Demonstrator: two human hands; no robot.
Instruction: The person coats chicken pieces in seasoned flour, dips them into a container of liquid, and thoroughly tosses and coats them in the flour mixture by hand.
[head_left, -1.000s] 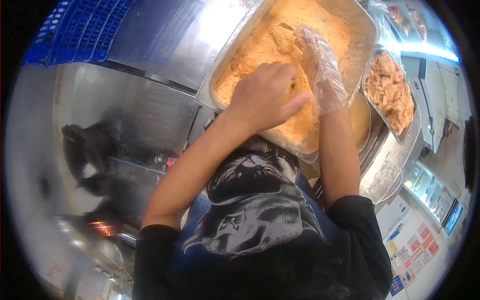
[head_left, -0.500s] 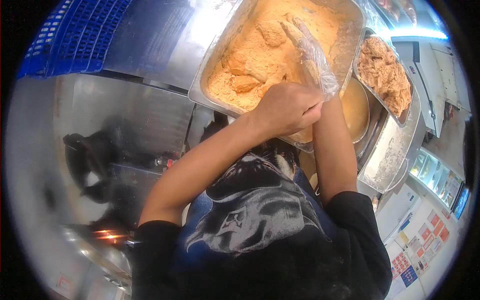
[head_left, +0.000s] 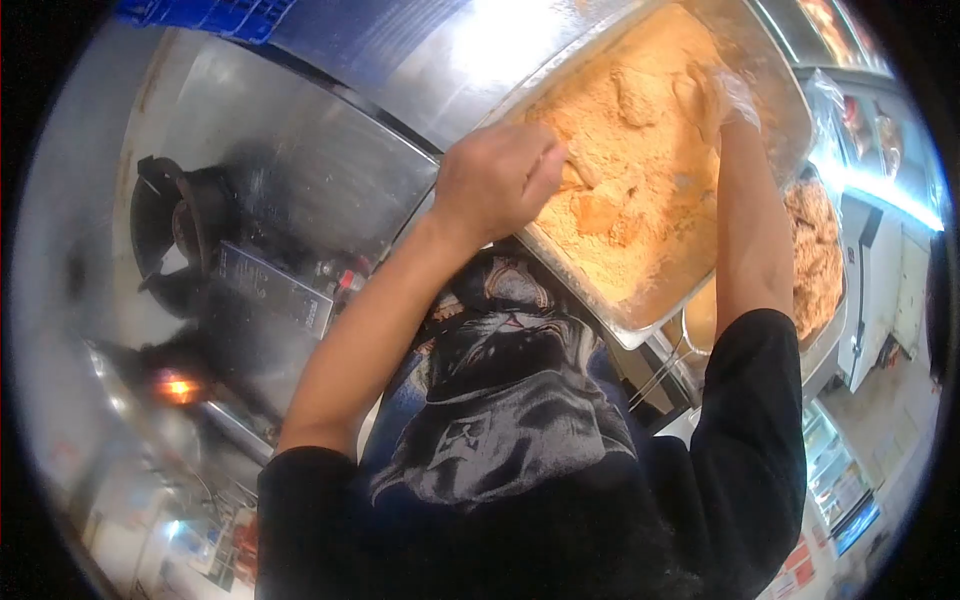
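Note:
A metal tray (head_left: 640, 333) holds orange-yellow powder (head_left: 660, 170) with several coated pieces (head_left: 632, 95) in it. My left hand (head_left: 500, 180), bare, is closed over the tray's left edge. Beside its fingertips lies a coated piece (head_left: 580, 172); what the fingers grip, if anything, is hidden. My right hand (head_left: 718, 100), in a clear plastic glove dusted with powder, is down in the powder on the tray's far right side. Its fingers are curled, and their contents cannot be made out.
Right of the tray are a container of raw, reddish meat (head_left: 815, 255) and a round strainer (head_left: 700, 315). A steel counter (head_left: 300, 150) stands left, with a black burner (head_left: 180, 235) and a flame (head_left: 177, 388) beyond. A blue basket (head_left: 210, 14) is at the upper left.
My hands have moved apart: the left went left to the tray's edge, away from the right wrist, and the gloved right reached to the far right. The camera view has shifted too.

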